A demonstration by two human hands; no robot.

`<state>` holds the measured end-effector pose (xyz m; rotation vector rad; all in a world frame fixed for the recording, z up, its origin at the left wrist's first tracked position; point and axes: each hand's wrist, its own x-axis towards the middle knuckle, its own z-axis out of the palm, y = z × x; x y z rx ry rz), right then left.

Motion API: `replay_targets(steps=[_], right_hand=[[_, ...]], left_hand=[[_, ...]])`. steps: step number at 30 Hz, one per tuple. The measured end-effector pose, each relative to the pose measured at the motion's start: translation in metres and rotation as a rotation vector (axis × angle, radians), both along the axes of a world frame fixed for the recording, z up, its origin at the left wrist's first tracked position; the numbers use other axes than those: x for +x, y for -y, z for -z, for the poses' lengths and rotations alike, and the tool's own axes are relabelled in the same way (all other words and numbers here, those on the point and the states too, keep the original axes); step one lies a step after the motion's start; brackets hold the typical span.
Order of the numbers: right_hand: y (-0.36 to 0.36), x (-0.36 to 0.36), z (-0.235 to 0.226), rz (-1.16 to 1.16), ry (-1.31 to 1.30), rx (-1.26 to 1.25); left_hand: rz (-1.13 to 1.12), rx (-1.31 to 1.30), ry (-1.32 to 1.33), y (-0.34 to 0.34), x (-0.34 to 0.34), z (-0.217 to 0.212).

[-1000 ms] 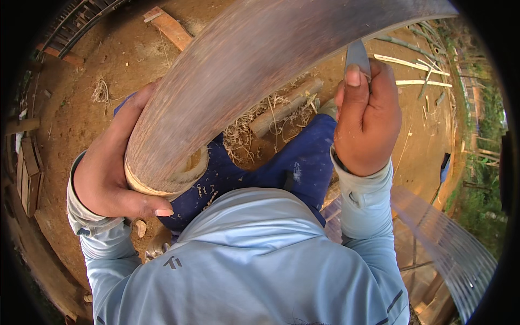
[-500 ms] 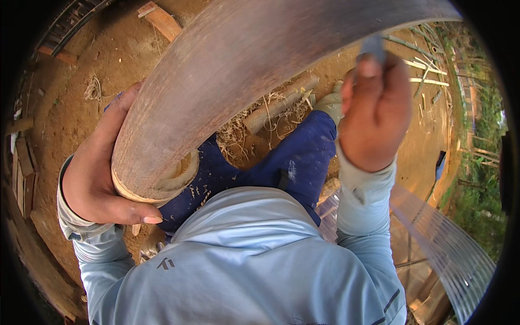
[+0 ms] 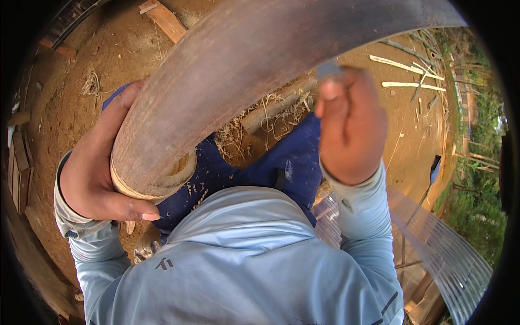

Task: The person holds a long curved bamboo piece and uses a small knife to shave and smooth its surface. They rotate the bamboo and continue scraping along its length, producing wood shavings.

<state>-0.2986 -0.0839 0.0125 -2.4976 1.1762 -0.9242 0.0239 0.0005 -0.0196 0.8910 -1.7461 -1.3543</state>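
Observation:
A thick brown bamboo pole [image 3: 244, 70] crosses the view from lower left to upper right, its hollow cut end [image 3: 162, 181] resting over my blue-trousered thighs. My left hand [image 3: 95, 173] wraps around that end, thumb under the rim. My right hand [image 3: 352, 127] is closed around the handle of a tool whose grey metal blade [image 3: 327, 69] meets the underside of the pole. Shavings lie on my trousers and on the ground between my legs.
Bare brown earth lies all around. A short log [image 3: 276, 105] and shavings sit in front of my knees. Wooden planks [image 3: 162, 19] lie at top left, split bamboo strips [image 3: 403, 67] at upper right, a ribbed clear sheet [image 3: 439, 254] at lower right.
My right hand with the blade has slid up and to the right along the pole. The pole's cut end has dropped a little closer to my lap with my left hand still around it.

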Motion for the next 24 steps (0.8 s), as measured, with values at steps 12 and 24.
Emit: replay_targets(steps=[12, 24], right_hand=[[0.012, 0.006, -0.008, 0.146, 0.186, 0.026], [0.012, -0.005, -0.016, 0.227, 0.279, 0.130]], left_hand=[[-0.070, 0.023, -0.046, -0.008, 0.002, 0.008], [-0.039, 0.095, -0.046, -0.001, 0.003, 0.001]])
